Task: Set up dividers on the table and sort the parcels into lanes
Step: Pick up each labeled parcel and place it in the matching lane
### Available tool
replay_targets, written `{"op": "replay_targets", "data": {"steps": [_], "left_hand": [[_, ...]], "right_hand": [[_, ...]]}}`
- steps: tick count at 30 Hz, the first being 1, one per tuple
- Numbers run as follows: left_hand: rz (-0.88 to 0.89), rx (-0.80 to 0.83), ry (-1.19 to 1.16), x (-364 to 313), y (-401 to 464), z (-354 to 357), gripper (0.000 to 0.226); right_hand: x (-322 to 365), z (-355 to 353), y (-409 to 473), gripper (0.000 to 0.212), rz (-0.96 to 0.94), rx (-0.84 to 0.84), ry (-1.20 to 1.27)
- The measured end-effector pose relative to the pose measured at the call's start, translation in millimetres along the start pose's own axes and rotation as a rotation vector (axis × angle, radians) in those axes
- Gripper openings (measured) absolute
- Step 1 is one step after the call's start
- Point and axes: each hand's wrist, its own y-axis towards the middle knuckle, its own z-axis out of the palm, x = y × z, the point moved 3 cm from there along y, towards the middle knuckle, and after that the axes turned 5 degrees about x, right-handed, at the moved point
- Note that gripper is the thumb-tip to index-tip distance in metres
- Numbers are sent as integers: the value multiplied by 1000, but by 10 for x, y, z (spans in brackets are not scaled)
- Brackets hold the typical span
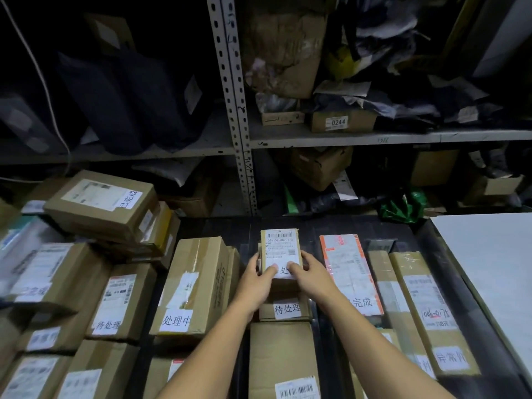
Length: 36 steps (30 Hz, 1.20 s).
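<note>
Metal shelving [240, 110] crammed with boxes and dark bags rises behind the dark table [475, 335] I work at. Both my left hand [256, 283] and right hand [309, 276] clasp a small labelled parcel [280, 250], thumbs pressed on its label. It sits atop another box [285, 308] directly below my grip, with a taped carton [195, 286] just left and a red-edged parcel [349, 272] just right.

Beyond the fingers, a grey slotted-steel shelving unit [239, 110] stands in dim light, its shelves crammed with dark bags [121, 102] and crumpled cardboard boxes [285, 53].
</note>
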Motion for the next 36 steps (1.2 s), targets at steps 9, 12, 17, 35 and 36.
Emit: {"op": "replay_targets", "data": {"steps": [9, 12, 17, 35, 36], "left_hand": [[214, -125, 52, -232, -398, -736, 39], [286, -182, 24, -254, -618, -1193, 30], [337, -234, -14, -79, -908, -2122, 32], [59, -595, -110, 1317, -774, -4725, 52], [46, -589, -116, 1368, -710, -4745, 57]], "right_hand": [[624, 321, -433, 53, -170, -285, -176], [979, 698, -587, 49, -246, -265, -163], [1528, 1615, -733, 48, -355, -162, -204], [1970, 4538, -299, 65, -114, 215, -207], [1965, 4604, -264, 65, -106, 210, -203]]}}
